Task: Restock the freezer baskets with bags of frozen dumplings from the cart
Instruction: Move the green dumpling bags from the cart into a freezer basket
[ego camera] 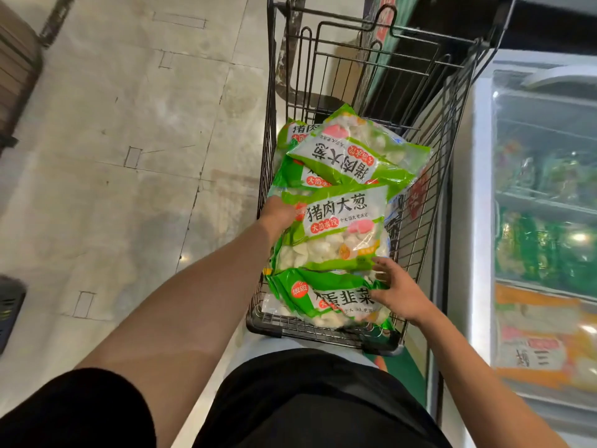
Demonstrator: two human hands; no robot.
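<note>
A black wire shopping cart (429, 176) stands in front of me with several green-and-white dumpling bags piled inside. My left hand (279, 215) grips the left edge of the middle dumpling bag (336, 227), with its fingers hidden under the bag. My right hand (395, 291) has its fingers spread and touches that bag's lower right corner and the nearest dumpling bag (326, 299) below it. Another dumpling bag (355, 150) lies upside down further back in the cart. The freezer (546, 202) stands to the right of the cart, with green and orange packages behind its glass.
Pale tiled floor (129, 140) stretches to the left of the cart. A brown wooden object (16, 72) sits at the far left edge and a dark object (9, 305) lies lower left. The freezer's white frame (481, 189) runs close along the cart's right side.
</note>
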